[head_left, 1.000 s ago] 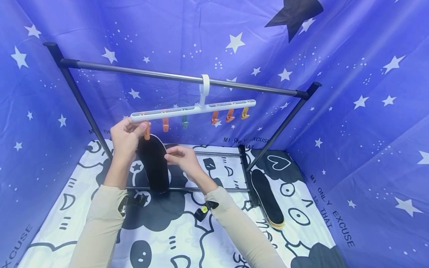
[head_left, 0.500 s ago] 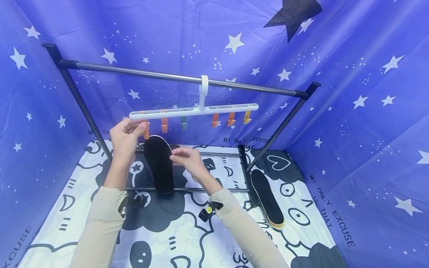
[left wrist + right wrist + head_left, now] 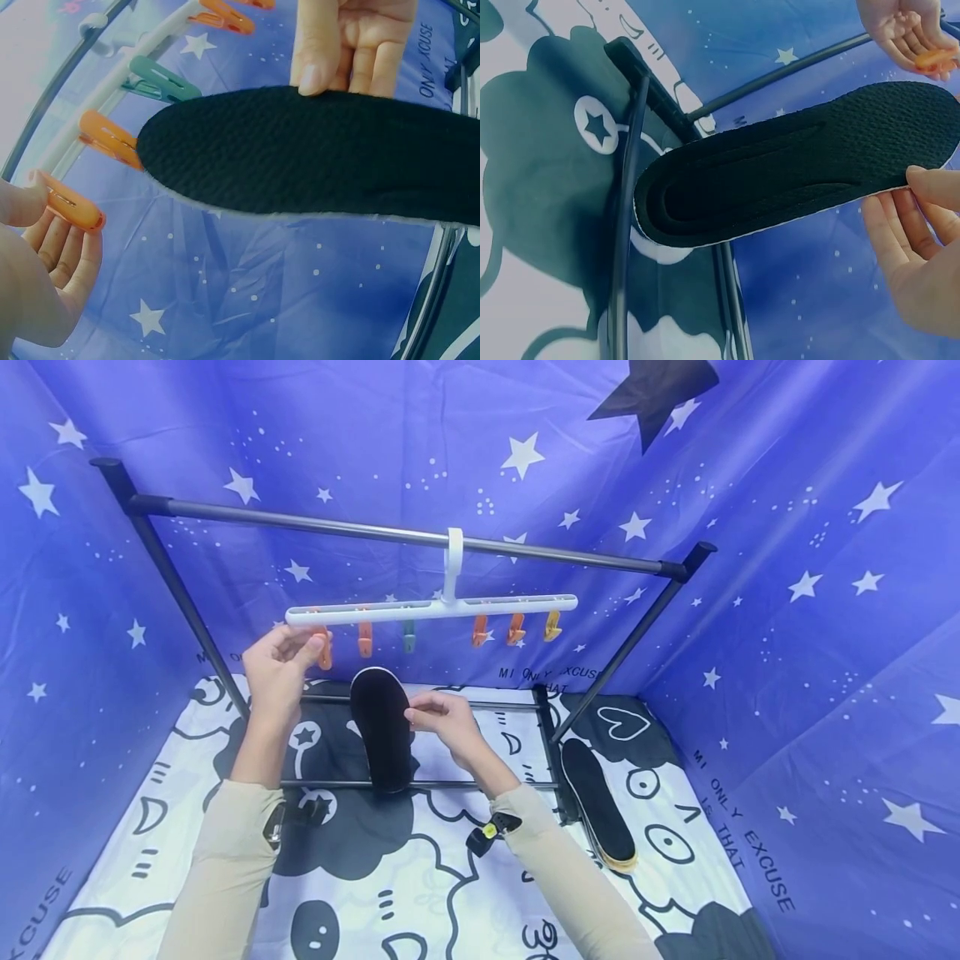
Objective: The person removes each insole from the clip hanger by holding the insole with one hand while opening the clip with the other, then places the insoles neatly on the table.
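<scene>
My left hand pinches the orange clothespin at the left end of a white clip hanger. In the left wrist view nothing shows between that clothespin's tips. With thumb and fingers my right hand pinches one long edge of a black insole. The insole hangs upright below the hanger, apart from the left hand. A pale rim lines it, and its textured upper part shows in the right wrist view. Another orange clothespin and a green clothespin hang above the insole.
The hanger hooks over the bar of a dark metal rack. On its right half hang an orange clothespin, a second one, and a yellow clothespin. Another black insole lies on the patterned cloth at the right.
The right hand has moved right with the insole, away from the left hand and its clothespin. The left hand stays almost in place. The hanger has swung slightly.
</scene>
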The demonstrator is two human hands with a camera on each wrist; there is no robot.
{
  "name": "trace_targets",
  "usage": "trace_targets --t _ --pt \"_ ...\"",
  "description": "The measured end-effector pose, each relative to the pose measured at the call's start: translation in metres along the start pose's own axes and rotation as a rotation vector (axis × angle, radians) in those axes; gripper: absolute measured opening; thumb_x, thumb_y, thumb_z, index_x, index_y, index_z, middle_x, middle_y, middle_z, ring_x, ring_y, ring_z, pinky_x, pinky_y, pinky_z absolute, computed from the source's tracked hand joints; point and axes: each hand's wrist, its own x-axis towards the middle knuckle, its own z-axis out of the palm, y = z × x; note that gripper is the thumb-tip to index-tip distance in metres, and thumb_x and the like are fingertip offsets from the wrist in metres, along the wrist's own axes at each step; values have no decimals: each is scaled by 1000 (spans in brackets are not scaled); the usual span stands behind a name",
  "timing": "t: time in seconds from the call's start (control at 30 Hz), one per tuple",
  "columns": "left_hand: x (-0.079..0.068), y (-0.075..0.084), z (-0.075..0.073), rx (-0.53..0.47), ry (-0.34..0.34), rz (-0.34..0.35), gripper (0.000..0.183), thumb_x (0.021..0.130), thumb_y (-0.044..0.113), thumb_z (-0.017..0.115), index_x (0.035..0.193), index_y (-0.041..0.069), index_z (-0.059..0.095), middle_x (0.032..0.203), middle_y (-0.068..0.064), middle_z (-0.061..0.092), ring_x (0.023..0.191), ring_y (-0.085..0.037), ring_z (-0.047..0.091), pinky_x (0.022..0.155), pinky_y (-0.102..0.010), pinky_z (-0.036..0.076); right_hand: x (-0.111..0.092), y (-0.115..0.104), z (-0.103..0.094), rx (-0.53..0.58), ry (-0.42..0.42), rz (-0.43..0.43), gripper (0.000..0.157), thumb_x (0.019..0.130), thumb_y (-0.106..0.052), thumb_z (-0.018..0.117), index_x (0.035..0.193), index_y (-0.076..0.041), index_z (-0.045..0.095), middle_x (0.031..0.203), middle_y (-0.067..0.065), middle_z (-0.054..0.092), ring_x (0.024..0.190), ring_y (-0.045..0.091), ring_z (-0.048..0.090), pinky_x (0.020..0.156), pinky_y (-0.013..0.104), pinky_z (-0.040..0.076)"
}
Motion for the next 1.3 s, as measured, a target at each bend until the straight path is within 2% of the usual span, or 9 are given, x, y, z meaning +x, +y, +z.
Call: trace_targets --t 0.1,0.27,0.4,0.53,0.7,0.83,0.9,1.13,1.3 --pt "0 -1 0 -21 -11 5 24 91 -8 69 88 15 76 80 13 76 75 -2 71 67 -13 56 -2 2 -10 2 12 -6 23 91 9 67 111 20 64 86 -5 71 81 6 70 91 49 62" --pt "-1 -2 -2 -44 -30 -6 24 92 -8 68 90 14 76 82 11 77 75 -4 72 71 -14 58 -7 2 -29 6 50 4 23 91 9 67 111 20 63 86 -6 71 82 7 70 87 42 64" --pt "-1 -3 -4 -81 -46 2 21 92 -10 67 94 9 77 82 8 77 74 -6 72 72 -16 59 -11 0 -46 0 62 -4 22 92 9 66 111 20 63 84 -7 71 81 7 70 84 37 64" --pt "-1 -6 -7 -122 -70 25 18 91 -11 67 98 3 76 82 4 78 71 -8 72 71 -18 60 -16 -2 -66 -7 80 1 18 91 8 67 108 15 66 84 -7 71 80 7 69 83 34 64" --pt "-2 -8 -8 -153 -94 44 14 92 -10 67 101 -2 75 83 2 77 69 -9 71 70 -19 60 -23 -5 -88 -45 118 14 16 92 7 67 107 13 66 85 -7 70 81 7 69 85 36 64" --pt "-2 -9 -7 -158 -100 50 15 91 -9 68 102 -2 75 83 2 77 70 -9 71 69 -19 60 -28 -8 -105 -96 146 0 20 93 6 67 110 17 63 85 -7 70 82 7 69 85 36 64" --pt "-2 -9 -7 -161 -102 51 15 91 -10 68 101 -1 75 83 2 78 70 -9 71 69 -19 61 -31 -10 -113 -104 158 -7 20 93 7 67 110 17 63 85 -7 70 81 7 69 82 32 64" --pt "-1 -10 -6 -159 -106 51 16 91 -11 67 101 0 75 84 2 78 71 -9 72 69 -19 61 -39 -14 -139 -118 203 -16 10 93 6 67 103 6 69 86 -8 73 81 7 71 81 31 64" --pt "0 -11 -8 -163 -109 46 16 91 -11 67 103 -5 74 84 1 78 70 -10 71 70 -20 61 -43 -18 -154 -149 226 -11 16 95 5 66 109 12 66 85 -9 72 80 6 70 82 32 64"
